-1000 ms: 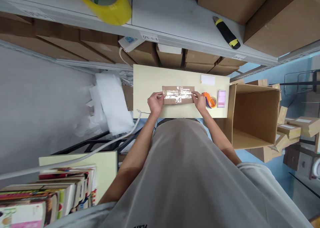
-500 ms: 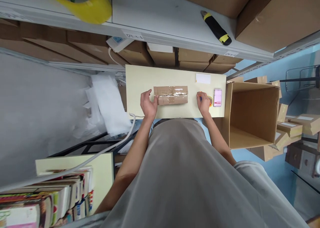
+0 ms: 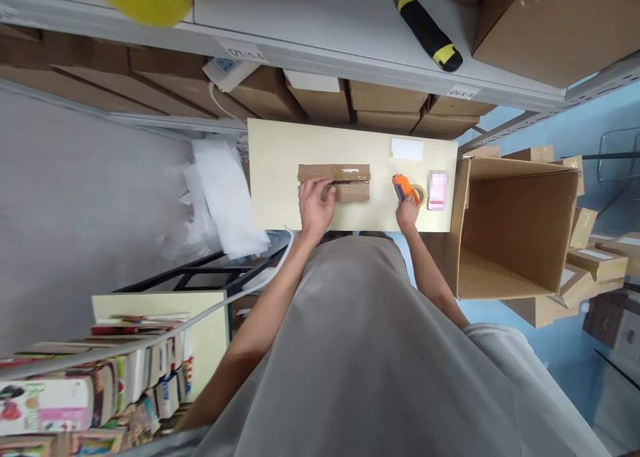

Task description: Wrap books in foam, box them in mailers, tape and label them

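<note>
A flat brown cardboard box [image 3: 353, 191] lies lengthwise on the pale yellow tabletop [image 3: 275, 150], with a narrow dark seam along its top. Over its left end rests my left hand [image 3: 317, 207], fingers apart and bent, the tips on the top near the seam. To the right, my right hand [image 3: 407, 213] is closed around the lower part of an orange tape dispenser [image 3: 403, 182]. The roll of tape on the dispenser shows at its right side. The front of the dispenser points up and to the left, apart from the box.
Right of the dispenser lies a phone [image 3: 438, 190], with a white label [image 3: 407, 149] above it. A big open carton [image 3: 515, 223] stands at the table's right edge. On the shelf above is a box cutter [image 3: 427, 30]. White packing sheets [image 3: 225, 197] hang at the left.
My left hand has moved right, from beside the box's left end onto its top. My right hand has shifted lower on the tape dispenser, which now shows more. The view has shifted slightly.
</note>
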The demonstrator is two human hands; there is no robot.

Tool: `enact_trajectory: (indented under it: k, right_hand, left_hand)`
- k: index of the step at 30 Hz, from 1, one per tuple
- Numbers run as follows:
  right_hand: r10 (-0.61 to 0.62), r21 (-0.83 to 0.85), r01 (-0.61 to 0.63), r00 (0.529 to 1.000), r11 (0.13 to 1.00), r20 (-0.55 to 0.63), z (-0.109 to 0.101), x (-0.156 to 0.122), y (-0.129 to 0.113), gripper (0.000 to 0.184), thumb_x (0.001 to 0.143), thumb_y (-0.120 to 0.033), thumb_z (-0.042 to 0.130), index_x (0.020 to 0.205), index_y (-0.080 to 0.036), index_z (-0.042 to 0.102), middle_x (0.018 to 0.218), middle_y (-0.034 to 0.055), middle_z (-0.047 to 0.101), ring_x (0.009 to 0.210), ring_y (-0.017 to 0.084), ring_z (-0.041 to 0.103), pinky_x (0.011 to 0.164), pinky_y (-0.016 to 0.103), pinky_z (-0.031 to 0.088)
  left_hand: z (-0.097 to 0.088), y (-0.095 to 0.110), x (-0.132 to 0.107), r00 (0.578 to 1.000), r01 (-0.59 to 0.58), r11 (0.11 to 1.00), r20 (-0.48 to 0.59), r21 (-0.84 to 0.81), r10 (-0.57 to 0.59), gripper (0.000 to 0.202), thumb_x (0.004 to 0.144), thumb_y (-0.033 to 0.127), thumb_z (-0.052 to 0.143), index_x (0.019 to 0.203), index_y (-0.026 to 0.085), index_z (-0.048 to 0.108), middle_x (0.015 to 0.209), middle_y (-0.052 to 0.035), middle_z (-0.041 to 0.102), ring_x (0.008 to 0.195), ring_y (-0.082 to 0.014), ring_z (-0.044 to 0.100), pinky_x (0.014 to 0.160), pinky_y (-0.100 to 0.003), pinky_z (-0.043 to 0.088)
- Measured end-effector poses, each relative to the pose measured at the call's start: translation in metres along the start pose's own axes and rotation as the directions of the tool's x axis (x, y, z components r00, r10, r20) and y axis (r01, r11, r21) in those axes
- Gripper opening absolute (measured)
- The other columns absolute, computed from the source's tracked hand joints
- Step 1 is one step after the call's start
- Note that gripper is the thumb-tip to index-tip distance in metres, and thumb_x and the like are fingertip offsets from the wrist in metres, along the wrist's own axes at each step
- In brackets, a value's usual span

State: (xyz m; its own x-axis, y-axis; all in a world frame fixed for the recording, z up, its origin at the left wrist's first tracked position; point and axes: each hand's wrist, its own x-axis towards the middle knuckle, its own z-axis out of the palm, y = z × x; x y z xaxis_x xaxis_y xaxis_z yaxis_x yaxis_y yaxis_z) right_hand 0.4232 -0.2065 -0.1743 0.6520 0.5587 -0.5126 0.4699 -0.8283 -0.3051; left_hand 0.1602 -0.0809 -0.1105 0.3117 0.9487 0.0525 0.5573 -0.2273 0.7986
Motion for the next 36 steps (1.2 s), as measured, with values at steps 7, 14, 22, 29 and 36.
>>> enact_trajectory:
  k: [7,14,22,29,36]
  right_hand:
    - [-0.215,0.6,0.168,0.977,0.782,0.006,-0.034,-0.039,-0.028,0.062,0.112,-0.066,0.047,0.145,-0.015,0.061,0.145,0.022,0.075,0.136,0.029,0.071,0.12,0.044,0.057]
    - [-0.447,0.941,0.086,0.891,0.328,0.075,-0.07,-0.111,-0.092,0.074,0.089,-0.086,0.078,0.132,-0.026,0.075,0.14,0.0123,0.082,0.141,0.033,0.073,0.129,0.052,0.054]
    - [-0.522,0.908,0.081,0.837,0.412,0.163,-0.076,-0.133,-0.115,0.082,0.083,-0.094,0.079,0.128,-0.025,0.08,0.136,0.0115,0.084,0.142,0.035,0.073,0.128,0.054,0.056]
    - [-0.637,0.662,0.423,0.763,0.619,0.108,-0.069,-0.141,-0.114,0.079,0.096,-0.089,0.071,0.137,-0.023,0.076,0.135,0.0135,0.083,0.127,0.034,0.077,0.117,0.05,0.061]
    - [-0.794,0.221,0.766,0.602,0.604,0.082,-0.089,-0.149,-0.113,0.053,0.113,-0.066,0.059,0.146,-0.027,0.072,0.149,0.0175,0.076,0.144,0.039,0.066,0.132,0.061,0.049]
  left_hand:
    - [0.001,0.051,-0.017,0.975,0.05,0.975,0.224,-0.215,0.0,0.025,0.107,0.042,0.069,0.116,0.024,0.082,0.119,-0.0089,0.084,0.107,-0.0251,0.079,0.103,-0.042,0.065]
    - [-0.012,0.09,-0.019,0.98,0.04,0.902,0.191,-0.429,0.047,0.03,0.099,0.049,0.085,0.115,0.024,0.086,0.113,-0.0079,0.085,0.095,-0.021,0.08,0.095,-0.039,0.069]
    - [-0.048,0.087,-0.03,0.978,-0.009,0.881,0.178,-0.473,0.105,0.032,0.104,0.055,0.08,0.115,0.025,0.087,0.119,-0.0096,0.084,0.103,-0.0239,0.08,0.098,-0.042,0.069]
    - [-0.084,0.053,-0.014,0.999,-0.029,0.913,0.025,-0.407,0.042,0.054,0.101,0.062,0.081,0.14,0.025,0.078,0.133,-0.0117,0.076,0.118,-0.0263,0.077,0.096,-0.039,0.067]
    - [-0.127,0.04,0.0,0.983,0.053,0.84,0.176,-0.539,0.051,0.057,0.091,0.068,0.088,0.132,0.028,0.083,0.129,-0.0112,0.074,0.129,-0.0342,0.073,0.102,-0.046,0.067]
